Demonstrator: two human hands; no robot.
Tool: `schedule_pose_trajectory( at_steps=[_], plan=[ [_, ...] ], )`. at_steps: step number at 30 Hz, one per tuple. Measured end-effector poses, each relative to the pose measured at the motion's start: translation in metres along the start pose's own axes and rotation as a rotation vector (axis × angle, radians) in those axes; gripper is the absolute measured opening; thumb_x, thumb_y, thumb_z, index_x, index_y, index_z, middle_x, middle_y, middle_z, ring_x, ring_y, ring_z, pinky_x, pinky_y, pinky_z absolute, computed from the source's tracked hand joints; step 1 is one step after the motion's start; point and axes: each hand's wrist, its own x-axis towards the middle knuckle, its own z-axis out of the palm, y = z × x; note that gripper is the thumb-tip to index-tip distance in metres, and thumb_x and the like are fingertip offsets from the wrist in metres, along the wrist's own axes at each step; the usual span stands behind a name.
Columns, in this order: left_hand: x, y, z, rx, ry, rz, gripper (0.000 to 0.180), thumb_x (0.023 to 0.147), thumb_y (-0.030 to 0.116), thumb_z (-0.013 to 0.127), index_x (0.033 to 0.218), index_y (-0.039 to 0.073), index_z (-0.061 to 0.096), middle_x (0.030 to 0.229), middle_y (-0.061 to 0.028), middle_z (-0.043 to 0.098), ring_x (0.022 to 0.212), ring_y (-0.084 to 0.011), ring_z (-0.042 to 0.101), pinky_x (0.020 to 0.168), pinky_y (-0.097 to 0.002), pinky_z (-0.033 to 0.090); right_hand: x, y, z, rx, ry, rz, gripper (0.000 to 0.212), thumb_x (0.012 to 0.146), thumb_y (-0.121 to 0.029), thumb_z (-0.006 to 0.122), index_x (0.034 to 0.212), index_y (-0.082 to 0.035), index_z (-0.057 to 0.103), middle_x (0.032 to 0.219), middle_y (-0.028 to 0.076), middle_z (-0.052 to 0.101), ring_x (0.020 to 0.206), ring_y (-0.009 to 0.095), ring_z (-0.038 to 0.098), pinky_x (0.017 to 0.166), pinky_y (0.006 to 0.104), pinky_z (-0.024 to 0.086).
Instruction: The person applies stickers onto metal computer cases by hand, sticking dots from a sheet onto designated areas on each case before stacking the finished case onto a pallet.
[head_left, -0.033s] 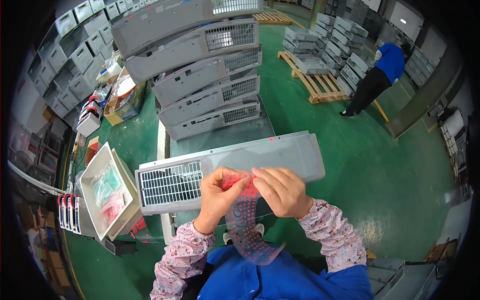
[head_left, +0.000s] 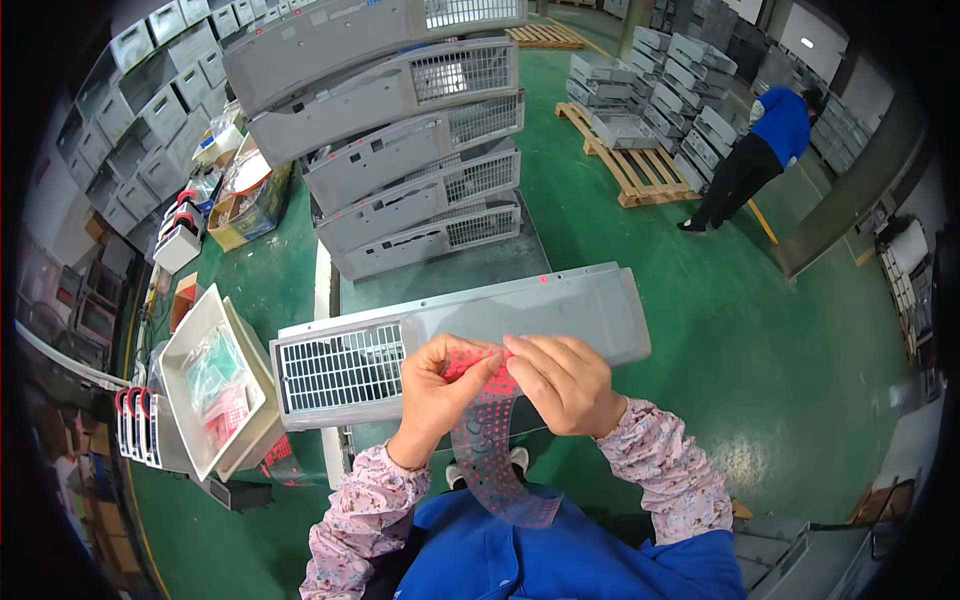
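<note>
Both hands pinch the upper end of a clear flexible sheet of small red dot stickers (head_left: 488,430). My left hand (head_left: 440,385) holds it at its left side, thumb and forefinger closed on it. My right hand (head_left: 565,380) is closed on its upper right, close to the left fingertips. Whether a single dot is between the fingers is too small to tell. The sheet's lower end curves down in front of my blue clothing. Behind the hands lies a long grey metal panel (head_left: 520,305) with a slotted grille (head_left: 340,370) at its left; a red dot shows near its far edge.
Similar grey panels (head_left: 385,185) are stacked at the back. A cream bin (head_left: 178,390) with plastic bags and red dot sheets stands at left, near white units with red handles (head_left: 140,425). A person in blue (head_left: 780,125) bends beside a wooden pallet (head_left: 640,180) at the far right.
The hanging lower end of the dot sheet has swung slightly to the left. My hands stay almost in place, gripping its upper end.
</note>
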Motion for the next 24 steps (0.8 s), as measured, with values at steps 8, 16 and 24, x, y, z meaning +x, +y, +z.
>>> schedule_pose_trajectory(
  at_steps=[8,16,24],
  plan=[
    [-0.001,-0.003,0.003,0.004,0.037,-0.031,0.006,0.075,-0.006,0.06,0.075,-0.003,0.054,0.083,-0.0126,0.063,0.073,-0.0103,0.057,0.065,-0.0227,0.048,0.001,0.015,-0.011,0.316,0.01,0.222,0.016,0.074,-0.003,0.056,0.089,0.001,0.052,0.097,0.015,0.057,0.083,0.024,0.057,0.07,0.0335,0.046],
    [-0.023,-0.002,0.006,0.174,-0.04,0.028,0.008,0.073,-0.008,0.06,0.075,-0.004,0.053,0.084,-0.015,0.062,0.071,-0.0113,0.057,0.064,-0.0232,0.047,-0.008,0.101,-0.045,0.64,-0.24,0.925,0.005,0.076,-0.002,0.056,0.08,0.0,0.055,0.078,0.008,0.05,0.066,0.017,0.05,0.063,0.0271,0.042],
    [-0.033,-0.006,0.01,0.146,-0.048,0.061,0.01,0.073,-0.01,0.059,0.077,-0.004,0.052,0.085,-0.0181,0.061,0.07,-0.0106,0.057,0.062,-0.022,0.048,-0.014,0.105,-0.05,0.725,-0.453,0.809,0.003,0.077,-0.004,0.054,0.077,-0.002,0.056,0.078,0.004,0.048,0.065,0.011,0.046,0.06,0.0234,0.04]
  ],
)
